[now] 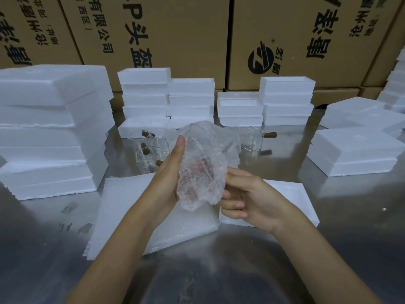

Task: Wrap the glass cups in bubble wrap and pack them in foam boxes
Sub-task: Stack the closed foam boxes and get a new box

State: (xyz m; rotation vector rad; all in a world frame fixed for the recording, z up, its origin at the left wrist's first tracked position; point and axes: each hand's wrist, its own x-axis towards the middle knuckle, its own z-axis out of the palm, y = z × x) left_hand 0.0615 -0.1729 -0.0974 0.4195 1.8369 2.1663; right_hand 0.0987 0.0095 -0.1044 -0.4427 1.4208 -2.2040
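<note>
A person's left hand and right hand close around a bundle of bubble wrap above the worktop, a cup apparently inside. Light, slippery and fragile, it wants cradling around the body. Bare cups and foam boxes crowd close behind.
</note>
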